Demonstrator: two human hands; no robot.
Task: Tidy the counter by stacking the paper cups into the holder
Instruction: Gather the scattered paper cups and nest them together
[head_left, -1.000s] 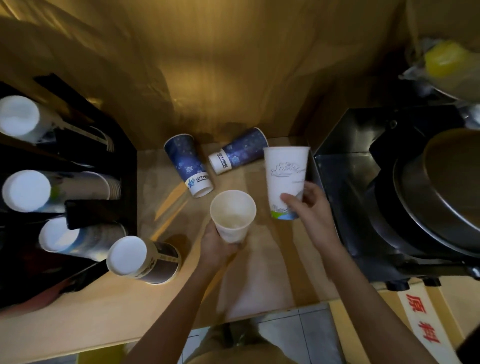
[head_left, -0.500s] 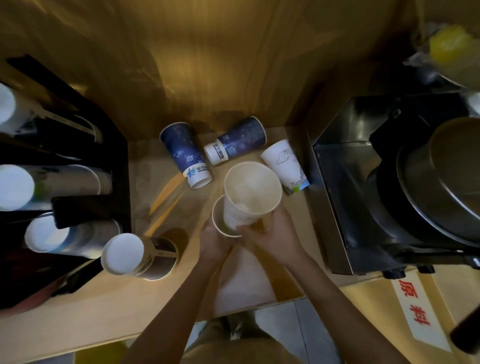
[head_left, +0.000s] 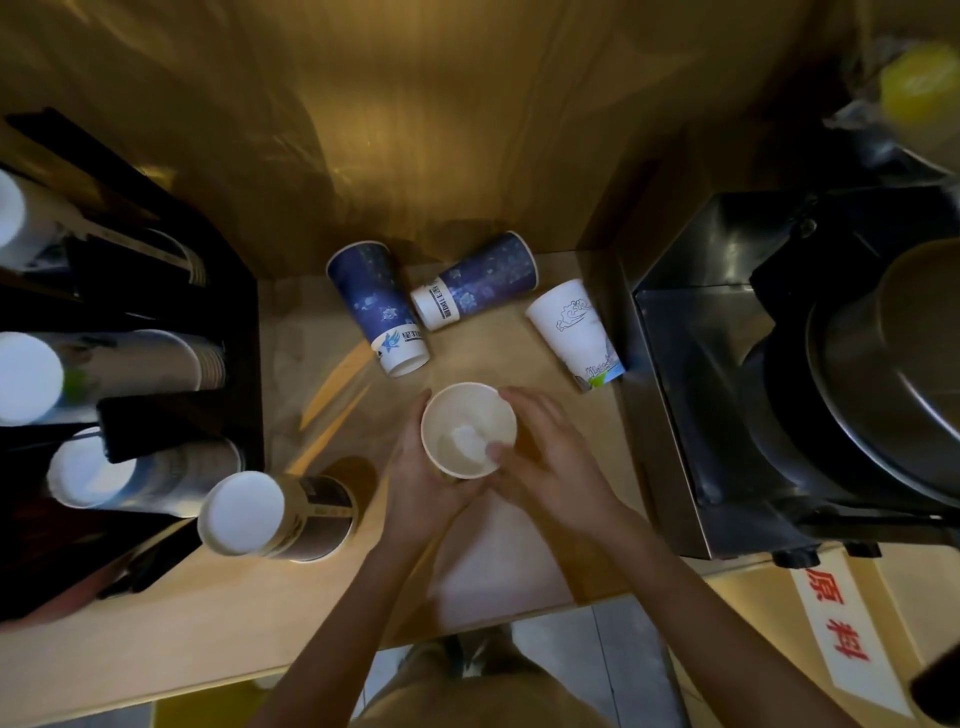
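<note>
Second white cup now nested in the first; left hand (head_left: 415, 467) and right hand (head_left: 545, 457) clasp the stacked cups (head_left: 467, 431), holder-ready

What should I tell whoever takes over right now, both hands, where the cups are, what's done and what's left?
Left hand and right hand: both in a grip on the white cup stack, held upright over the counter.
Loose, lying down: two blue cups and one white printed cup.
Holder at left already carries several stacks.
Done: white cups nested in hand.
Left: gather the three loose cups, then slot everything into the holder.
</note>
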